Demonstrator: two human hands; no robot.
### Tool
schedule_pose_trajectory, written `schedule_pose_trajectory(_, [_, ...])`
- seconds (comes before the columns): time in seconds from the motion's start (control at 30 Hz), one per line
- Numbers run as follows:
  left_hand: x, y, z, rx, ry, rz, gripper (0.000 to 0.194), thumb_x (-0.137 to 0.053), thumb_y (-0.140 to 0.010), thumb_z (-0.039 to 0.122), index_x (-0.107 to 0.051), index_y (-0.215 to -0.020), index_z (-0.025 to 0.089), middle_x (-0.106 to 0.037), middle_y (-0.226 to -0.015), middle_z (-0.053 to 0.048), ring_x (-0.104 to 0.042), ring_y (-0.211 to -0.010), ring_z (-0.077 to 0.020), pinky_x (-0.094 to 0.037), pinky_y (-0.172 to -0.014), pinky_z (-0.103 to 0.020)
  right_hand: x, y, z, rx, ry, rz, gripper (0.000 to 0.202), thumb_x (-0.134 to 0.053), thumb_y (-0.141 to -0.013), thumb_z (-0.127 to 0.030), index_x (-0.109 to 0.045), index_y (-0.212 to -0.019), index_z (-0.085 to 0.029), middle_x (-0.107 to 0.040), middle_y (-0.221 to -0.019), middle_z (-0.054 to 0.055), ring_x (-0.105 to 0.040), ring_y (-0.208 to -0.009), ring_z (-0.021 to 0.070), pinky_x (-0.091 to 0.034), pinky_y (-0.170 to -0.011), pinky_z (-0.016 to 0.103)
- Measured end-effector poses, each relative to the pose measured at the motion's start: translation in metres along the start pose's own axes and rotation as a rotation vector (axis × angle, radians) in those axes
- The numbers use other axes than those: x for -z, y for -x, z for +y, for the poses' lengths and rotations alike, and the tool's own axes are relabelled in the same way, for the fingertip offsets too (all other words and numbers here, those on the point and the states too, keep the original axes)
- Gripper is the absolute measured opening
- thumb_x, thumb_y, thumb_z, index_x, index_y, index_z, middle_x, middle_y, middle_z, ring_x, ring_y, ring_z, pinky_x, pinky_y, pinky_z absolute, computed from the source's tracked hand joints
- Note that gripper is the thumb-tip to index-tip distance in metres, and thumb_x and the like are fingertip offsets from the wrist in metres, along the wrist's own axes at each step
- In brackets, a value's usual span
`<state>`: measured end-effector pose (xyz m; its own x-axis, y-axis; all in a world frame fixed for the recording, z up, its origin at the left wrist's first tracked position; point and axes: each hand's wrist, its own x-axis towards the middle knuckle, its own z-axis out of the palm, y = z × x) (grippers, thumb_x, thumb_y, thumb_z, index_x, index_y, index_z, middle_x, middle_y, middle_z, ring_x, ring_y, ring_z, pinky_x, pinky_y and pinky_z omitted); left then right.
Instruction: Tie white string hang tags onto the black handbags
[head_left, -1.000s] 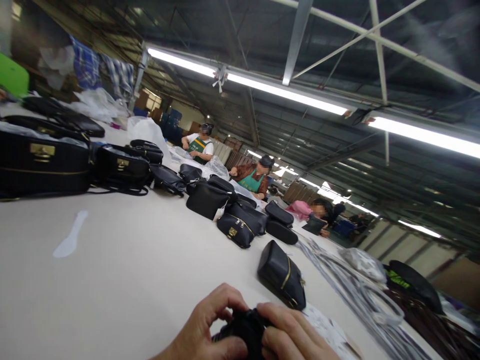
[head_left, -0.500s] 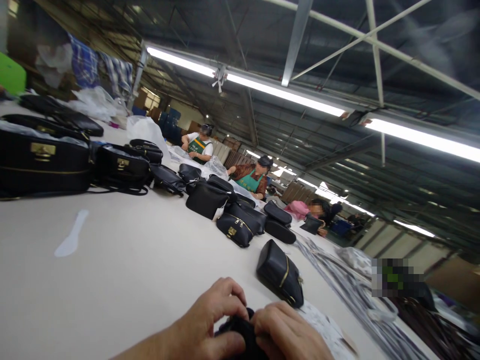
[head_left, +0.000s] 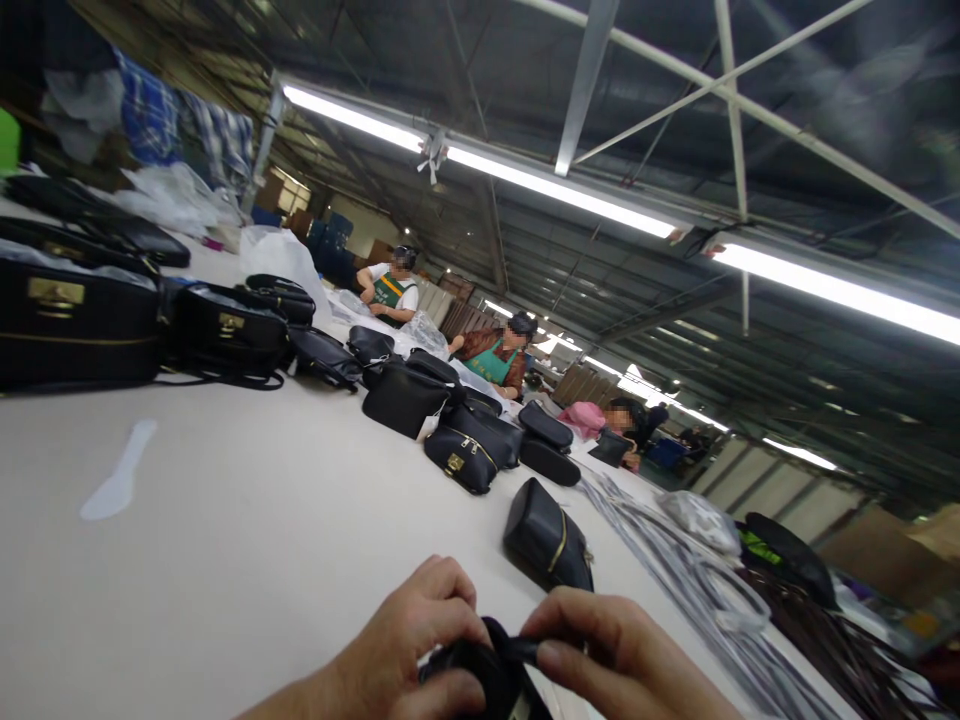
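My left hand (head_left: 431, 645) is at the bottom of the view, its thumb and fingers closed around a black bag (head_left: 491, 675), most of which is cut off by the lower edge. My right hand (head_left: 607, 645) pinches a black strap (head_left: 521, 648) between thumb and fingertips, at the bag's upper right side. Just beyond my hands a black bag with a gold zipper (head_left: 547, 540) lies tilted on the pale table (head_left: 300, 560).
Several black bags (head_left: 469, 450) form a row across the table. Larger bags with gold clasps (head_left: 75, 320) stand at the left, near a white spoon-shaped piece (head_left: 120, 470). Grey strips (head_left: 675, 570) run along the right. Co-workers (head_left: 491, 355) are at the far side.
My right hand has moved a little right, away from my left, drawing out the black strap. My left hand keeps its hold on the bag. The view has shifted slightly.
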<state>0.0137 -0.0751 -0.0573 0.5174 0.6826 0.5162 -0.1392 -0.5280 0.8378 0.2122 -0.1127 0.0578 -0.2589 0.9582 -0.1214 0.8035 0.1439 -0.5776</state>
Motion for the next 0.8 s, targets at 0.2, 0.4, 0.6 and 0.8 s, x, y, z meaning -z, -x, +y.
schedule_pose_trajectory(0.2, [-0.008, 0.008, -0.012, 0.069, 0.117, 0.082, 0.052, -0.076, -0.061, 0.005, -0.060, -0.104, 0.030, -0.058, -0.091, 0.004, -0.052, -0.083, -0.0172, -0.042, -0.076, -0.026, -0.012, -0.013, -0.004, -0.074, -0.103, -0.062, 0.008, -0.060, -0.073, -0.024, -0.064, -0.071, -0.017, -0.056, -0.061, -0.004, -0.050, -0.061, 0.0119, -0.034, -0.053, 0.022])
schedule_pose_trajectory(0.4, [-0.007, 0.006, -0.008, -0.070, -0.040, 0.037, 0.029, -0.076, -0.076, 0.019, -0.063, -0.100, 0.028, -0.061, -0.094, 0.001, -0.054, -0.091, -0.0212, -0.040, -0.083, -0.029, -0.010, -0.012, -0.007, -0.067, 0.031, -0.056, 0.009, -0.056, -0.076, -0.019, -0.064, -0.071, -0.018, -0.059, -0.065, -0.003, -0.053, -0.065, 0.0129, -0.036, -0.057, 0.023])
schedule_pose_trajectory(0.6, [-0.006, 0.004, -0.006, -0.204, -0.169, -0.016, 0.019, -0.068, -0.087, 0.030, -0.063, -0.105, 0.025, -0.061, -0.098, -0.004, -0.056, -0.094, -0.0224, -0.043, -0.081, -0.030, -0.014, -0.015, -0.010, -0.068, -0.016, -0.014, 0.012, -0.056, -0.066, -0.009, -0.053, -0.069, -0.019, -0.045, -0.059, -0.008, -0.043, -0.058, 0.0101, -0.029, -0.051, 0.023])
schedule_pose_trajectory(0.8, [0.000, 0.000, 0.001, -0.161, -0.273, -0.113, 0.015, -0.066, -0.085, 0.017, -0.064, -0.098, 0.021, -0.060, -0.099, -0.005, -0.056, -0.094, -0.0213, -0.045, -0.081, -0.030, -0.015, -0.015, -0.017, -0.077, 0.127, 0.028, 0.006, -0.061, -0.069, -0.013, -0.060, -0.069, -0.019, -0.055, -0.061, -0.006, -0.050, -0.062, 0.0114, -0.031, -0.053, 0.023])
